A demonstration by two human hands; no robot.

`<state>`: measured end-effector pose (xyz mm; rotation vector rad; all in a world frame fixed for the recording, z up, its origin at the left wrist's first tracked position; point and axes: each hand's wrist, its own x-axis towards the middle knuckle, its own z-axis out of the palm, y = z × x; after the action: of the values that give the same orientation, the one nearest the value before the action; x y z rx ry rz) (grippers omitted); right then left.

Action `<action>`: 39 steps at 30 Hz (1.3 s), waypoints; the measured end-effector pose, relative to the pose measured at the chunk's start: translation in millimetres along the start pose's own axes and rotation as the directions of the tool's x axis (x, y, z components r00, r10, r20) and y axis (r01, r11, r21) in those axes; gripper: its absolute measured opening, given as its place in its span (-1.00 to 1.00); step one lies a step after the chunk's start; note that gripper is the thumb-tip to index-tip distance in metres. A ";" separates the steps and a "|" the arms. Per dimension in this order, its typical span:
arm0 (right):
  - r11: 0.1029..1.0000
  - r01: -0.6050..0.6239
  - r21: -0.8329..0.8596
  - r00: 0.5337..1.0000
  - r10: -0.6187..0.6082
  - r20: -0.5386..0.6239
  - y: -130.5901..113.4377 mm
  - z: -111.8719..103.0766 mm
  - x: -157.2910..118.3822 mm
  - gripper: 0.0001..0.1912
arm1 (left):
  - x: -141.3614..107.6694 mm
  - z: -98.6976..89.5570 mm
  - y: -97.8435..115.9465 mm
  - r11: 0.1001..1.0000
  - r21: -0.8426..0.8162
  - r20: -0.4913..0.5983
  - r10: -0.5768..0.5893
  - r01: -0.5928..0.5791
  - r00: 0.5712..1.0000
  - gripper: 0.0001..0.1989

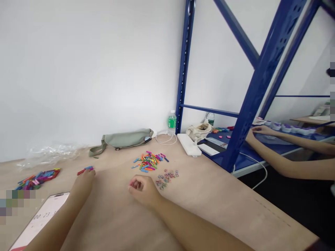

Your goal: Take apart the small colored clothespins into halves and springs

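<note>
My left hand (87, 178) reaches to a few small red, blue and purple pieces (85, 170) on the brown table; its fingertips touch them, but their exact grip is blurred. My right hand (142, 188) is curled above the table, thumb and fingers pressed together; whatever lies within is too small to name. Just beyond it is a pile of colourful sticks or clips (149, 162). Small pale multicoloured pieces (166, 178) are scattered to its right. Another pile of coloured pieces (38, 179) lies at the far left.
A phone (44, 218) lies under my left forearm. Along the wall are crumpled plastic (49, 155), a grey-green pouch (128, 139) and a bottle (172, 122). A white power strip (188, 144) and blue rack post (243, 104) stand right; beyond, another person's hands (255, 132).
</note>
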<state>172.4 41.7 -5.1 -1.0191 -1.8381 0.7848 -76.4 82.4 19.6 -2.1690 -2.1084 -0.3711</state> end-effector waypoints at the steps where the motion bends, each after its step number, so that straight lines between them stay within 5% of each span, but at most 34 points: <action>1: 1.000 -0.004 0.005 1.000 0.004 0.003 -0.6 -0.1 0.2 -0.91 | -2.2 2.2 3.4 1.000 -0.013 0.000 0.005 -0.005 1.000 -0.79; 4: 1.000 -0.022 0.014 1.000 0.022 0.021 -3.1 -0.4 0.2 -0.91 | -17.3 12.7 21.5 0.986 -0.166 -0.005 0.022 -0.022 1.000 -0.82; 5: 0.999 -0.028 0.016 0.999 0.027 0.032 -4.1 -0.5 -0.1 -0.91 | -24.9 17.2 29.8 0.922 -0.385 -0.013 0.019 -0.022 1.000 -0.84; 8: 0.999 -0.031 0.021 0.997 0.030 0.076 -7.4 -0.6 -1.5 -0.88 | -49.7 28.9 55.1 0.510 -0.858 0.046 -0.045 0.063 0.998 -0.78; 10: 0.999 -0.028 0.016 0.994 0.026 0.110 -9.5 -0.4 -2.7 -0.86 | -62.6 31.6 68.1 0.281 -0.954 0.092 -0.050 0.102 0.994 -0.73; 13: 1.000 -0.014 0.011 0.988 0.012 0.151 -12.4 0.1 -4.6 -0.83 | -73.0 26.3 78.1 0.104 -0.989 0.108 0.007 0.106 0.994 -0.69; 18: 0.999 0.046 0.017 0.978 -0.049 0.205 -16.5 1.6 -7.5 -0.80 | -78.6 11.3 81.2 0.007 -0.998 0.070 0.071 0.070 0.995 -0.72; 22: 0.997 0.080 0.021 0.971 -0.083 0.225 -20.5 2.6 -8.8 -0.79 | -79.8 9.8 81.1 -0.046 -0.987 0.152 0.089 0.156 0.984 -0.66; 27: 0.992 0.113 -0.054 0.972 -0.099 0.212 -26.4 1.9 -9.9 -0.80 | -76.2 9.0 78.1 -0.041 -0.966 0.247 0.158 0.256 0.956 -0.72; 34: 0.957 0.245 -0.157 0.924 -0.182 0.335 -32.0 1.0 -10.1 -0.73 | -75.7 5.7 74.6 -0.009 -0.981 0.187 0.206 0.193 0.960 -0.80; 39: 0.939 0.270 -0.214 0.911 -0.178 0.372 -33.2 1.6 -11.6 -0.70 | -76.3 3.3 78.4 -0.143 -0.959 0.193 0.308 0.245 0.932 -0.79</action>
<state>163.4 15.9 17.0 -0.8412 -2.3685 0.6193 0.7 5.8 6.2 -3.0326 -1.9368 -2.7148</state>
